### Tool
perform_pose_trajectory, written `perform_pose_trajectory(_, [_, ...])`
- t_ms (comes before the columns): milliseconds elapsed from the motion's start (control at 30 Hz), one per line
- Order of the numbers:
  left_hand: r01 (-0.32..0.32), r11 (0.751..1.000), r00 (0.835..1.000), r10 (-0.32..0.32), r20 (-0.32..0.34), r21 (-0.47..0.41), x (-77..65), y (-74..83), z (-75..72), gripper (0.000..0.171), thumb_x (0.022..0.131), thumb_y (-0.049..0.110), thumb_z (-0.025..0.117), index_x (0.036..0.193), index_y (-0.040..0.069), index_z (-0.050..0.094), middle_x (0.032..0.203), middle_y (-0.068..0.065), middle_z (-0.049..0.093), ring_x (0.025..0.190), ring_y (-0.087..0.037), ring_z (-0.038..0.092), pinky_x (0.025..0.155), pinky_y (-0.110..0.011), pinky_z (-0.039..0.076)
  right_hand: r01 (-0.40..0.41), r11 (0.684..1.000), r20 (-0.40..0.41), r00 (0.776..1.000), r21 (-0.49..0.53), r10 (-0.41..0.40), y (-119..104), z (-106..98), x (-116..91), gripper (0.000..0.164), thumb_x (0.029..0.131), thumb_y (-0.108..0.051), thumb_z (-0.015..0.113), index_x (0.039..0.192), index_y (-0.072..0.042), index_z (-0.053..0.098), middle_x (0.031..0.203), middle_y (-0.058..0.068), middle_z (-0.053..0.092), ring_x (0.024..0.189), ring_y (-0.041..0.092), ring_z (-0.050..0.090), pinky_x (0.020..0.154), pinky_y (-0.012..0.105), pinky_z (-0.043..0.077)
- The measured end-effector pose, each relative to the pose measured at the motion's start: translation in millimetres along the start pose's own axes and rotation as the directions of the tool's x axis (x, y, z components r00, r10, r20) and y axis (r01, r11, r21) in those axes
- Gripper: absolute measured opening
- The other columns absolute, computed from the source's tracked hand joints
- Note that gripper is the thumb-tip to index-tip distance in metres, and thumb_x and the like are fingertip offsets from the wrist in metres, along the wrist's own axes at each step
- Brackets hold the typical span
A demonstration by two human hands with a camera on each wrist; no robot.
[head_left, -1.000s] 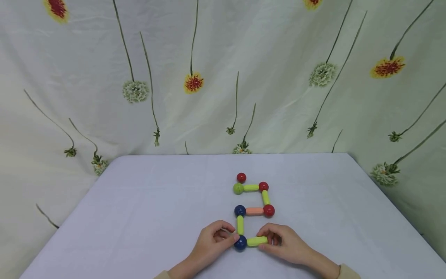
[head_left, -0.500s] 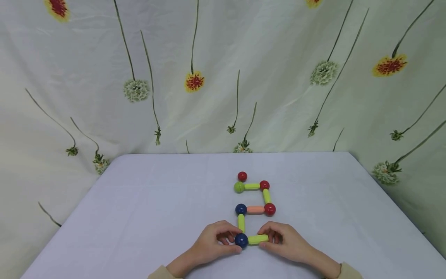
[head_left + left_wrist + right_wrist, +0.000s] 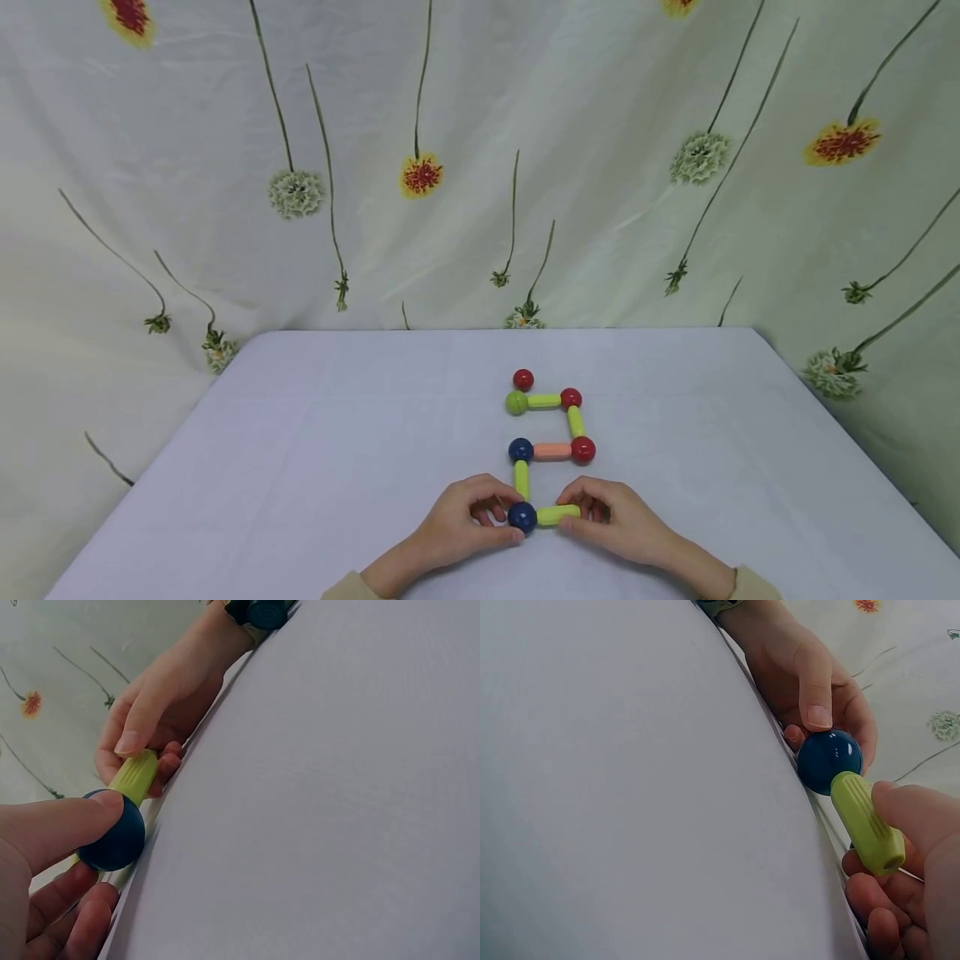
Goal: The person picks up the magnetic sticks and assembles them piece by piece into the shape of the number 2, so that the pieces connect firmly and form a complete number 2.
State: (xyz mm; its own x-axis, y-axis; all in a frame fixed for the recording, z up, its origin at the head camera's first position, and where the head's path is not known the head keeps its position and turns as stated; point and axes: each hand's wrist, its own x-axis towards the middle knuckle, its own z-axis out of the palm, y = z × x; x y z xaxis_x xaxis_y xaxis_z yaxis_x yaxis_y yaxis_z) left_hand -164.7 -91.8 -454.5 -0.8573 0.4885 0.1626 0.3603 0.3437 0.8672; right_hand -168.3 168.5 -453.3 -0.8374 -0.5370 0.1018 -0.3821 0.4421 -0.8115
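My left hand (image 3: pixel 467 518) pinches a dark blue ball (image 3: pixel 522 517) between thumb and index finger at the near end of a ball-and-stick chain. A yellow-green magnetic stick (image 3: pixel 553 515) joins that ball on its right, and my right hand (image 3: pixel 621 523) pinches the stick's free end. In the right wrist view the ribbed stick (image 3: pixel 864 821) meets the blue ball (image 3: pixel 829 759). From the near ball another yellow-green stick (image 3: pixel 521 478) runs back to a second blue ball (image 3: pixel 521 451).
Farther along lie an orange stick (image 3: pixel 552 451), a red ball (image 3: pixel 582 450), a yellow-green stick (image 3: pixel 575 421), another red ball (image 3: pixel 571 398), and a stick (image 3: pixel 543 401) ending at a green ball (image 3: pixel 517 402). A loose-looking red ball (image 3: pixel 523 379) sits behind it on the white table (image 3: pixel 337 442).
My left thumb has shifted from the top of the near blue ball down to its near side, with the index finger at the far side. The right hand keeps its pinch.
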Motion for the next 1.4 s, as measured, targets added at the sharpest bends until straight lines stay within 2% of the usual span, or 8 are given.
perform_pose_trajectory(233, [0.017, 1.000, 1.000, -0.017, 0.012, -0.002, -0.9, 2.0, -1.3, 0.033, 0.077, 0.029, 0.078, 0.107, 0.019, 0.069, 0.091, 0.008, 0.062, 0.078, -0.010, 0.058, 0.064, -0.022, 0.051, -0.001, 1.000, -0.009, 1.000, 0.003, 0.001, -0.5, 1.0, 0.5, 0.016, 0.089, -0.033, 0.064, 0.100, -0.021, 0.065, 0.075, -0.010, 0.055, 0.065, 0.005, 0.049, 0.055, 0.020, 0.042])
perform_pose_trajectory(533, [-0.013, 1.000, 1.000, 0.014, 0.016, -0.026, 0.6, 2.8, -1.1, 0.034, 0.077, 0.029, 0.078, 0.107, 0.018, 0.068, 0.092, 0.007, 0.062, 0.078, -0.010, 0.059, 0.064, -0.023, 0.052, -0.010, 1.000, 0.007, 1.000, -0.014, 0.010, -4.5, -4.0, 0.5, 0.018, 0.089, -0.034, 0.064, 0.100, -0.020, 0.065, 0.076, -0.009, 0.055, 0.066, 0.007, 0.050, 0.056, 0.020, 0.042])
perform_pose_trajectory(833, [-0.013, 0.999, 1.000, 0.014, 0.021, -0.040, 0.0, 4.4, -1.6, 0.033, 0.077, 0.029, 0.078, 0.106, 0.017, 0.069, 0.091, 0.008, 0.063, 0.078, -0.010, 0.059, 0.065, -0.023, 0.052, -0.003, 1.000, 0.152, 0.988, 0.017, 0.000, -7.4, -15.8, 7.0, 0.020, 0.091, -0.031, 0.063, 0.105, -0.017, 0.064, 0.081, -0.009, 0.059, 0.069, 0.006, 0.051, 0.060, 0.021, 0.045])
perform_pose_trajectory(967, [-0.006, 0.999, 1.000, 0.007, 0.022, -0.045, 0.0, 5.6, -2.5, 0.033, 0.077, 0.028, 0.078, 0.106, 0.017, 0.069, 0.091, 0.008, 0.063, 0.078, -0.010, 0.059, 0.065, -0.023, 0.051, -0.010, 1.000, 0.227, 0.974, 0.030, 0.003, -12.1, -24.3, 14.0, 0.019, 0.092, -0.029, 0.062, 0.105, -0.015, 0.064, 0.086, -0.009, 0.063, 0.075, 0.007, 0.055, 0.068, 0.021, 0.048])
perform_pose_trajectory(1067, [-0.006, 0.999, 1.000, 0.007, 0.022, -0.046, 0.0, 5.6, -3.1, 0.032, 0.077, 0.028, 0.078, 0.106, 0.017, 0.069, 0.091, 0.007, 0.063, 0.078, -0.010, 0.059, 0.065, -0.023, 0.051, -0.027, 0.999, 0.253, 0.967, 0.017, 0.022, -15.9, -30.5, 20.4, 0.020, 0.093, -0.028, 0.060, 0.106, -0.013, 0.064, 0.091, -0.009, 0.064, 0.081, 0.008, 0.057, 0.074, 0.022, 0.048])
perform_pose_trajectory(1400, [-0.039, 0.998, 0.999, 0.040, 0.017, -0.057, -0.6, 2.6, -4.0, 0.033, 0.076, 0.029, 0.079, 0.105, 0.015, 0.069, 0.090, 0.007, 0.063, 0.077, -0.011, 0.060, 0.063, -0.023, 0.052, -0.011, 0.998, 0.203, 0.979, -0.060, 0.023, -27.1, -47.4, 46.8, 0.027, 0.092, -0.030, 0.061, 0.109, -0.009, 0.063, 0.099, -0.004, 0.065, 0.084, 0.013, 0.058, 0.074, 0.026, 0.048])
